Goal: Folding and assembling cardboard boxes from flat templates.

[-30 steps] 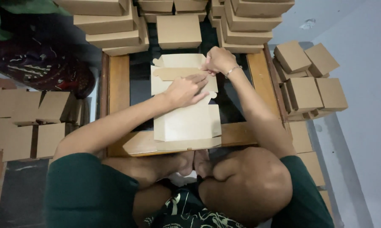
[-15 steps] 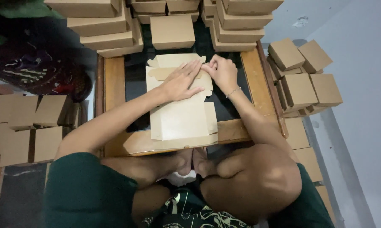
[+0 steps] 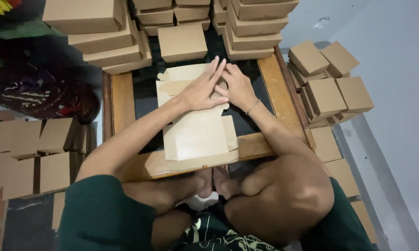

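Observation:
A flat brown cardboard box blank (image 3: 198,135) lies on a low wooden table with a dark top (image 3: 123,100). My left hand (image 3: 201,88) presses flat on the blank's far part, fingers stretched out. Beside it my right hand (image 3: 237,86) also lies on the far part, fingers touching those of the left hand. Both hands push the cardboard down along a fold near the far flaps. Neither hand lifts the blank off the table.
Stacks of folded brown boxes (image 3: 107,32) stand at the table's far side, one single box (image 3: 181,42) just beyond the blank. More boxes (image 3: 332,86) are piled on the right, flat blanks (image 3: 28,153) on the left. My crossed legs (image 3: 265,200) sit at the table's near edge.
Both hands have slid together toward the far middle of the blank, and their fingers now meet. The blank stays flat on the table.

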